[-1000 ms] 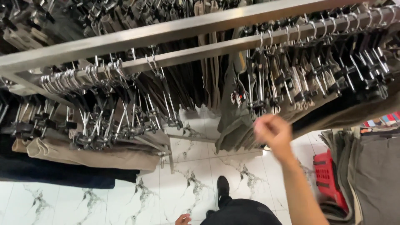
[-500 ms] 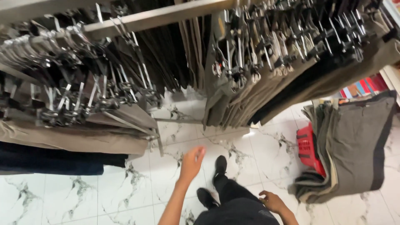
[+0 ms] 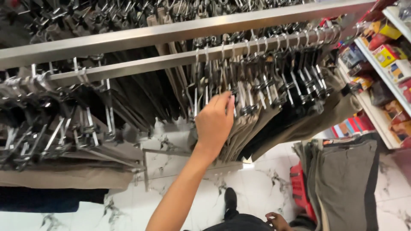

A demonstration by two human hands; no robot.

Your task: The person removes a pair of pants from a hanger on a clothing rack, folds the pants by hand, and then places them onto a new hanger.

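Note:
My left hand (image 3: 215, 122) is raised to a row of trousers hung on metal clip hangers (image 3: 257, 92) from a steel rail (image 3: 180, 60). Its fingertips touch the hangers' clips at the left end of the beige and dark trousers (image 3: 274, 124), with the fingers stretched out and nothing held. My right hand (image 3: 277, 220) hangs low by my hip at the bottom edge, loosely curled and empty, next to a pile of grey-brown trousers (image 3: 342, 184).
A second group of hangers with trousers (image 3: 64, 141) fills the left. A wider steel rail (image 3: 171, 32) runs above. Shelves with coloured boxes (image 3: 385, 55) stand at the right. A red basket (image 3: 299, 188) sits on the white marble floor (image 3: 180, 162). My black shoe (image 3: 230, 200) shows below.
My left hand has risen from near the floor up to the hangers on the rail. The view has tilted up and to the right, and my right hand stays low.

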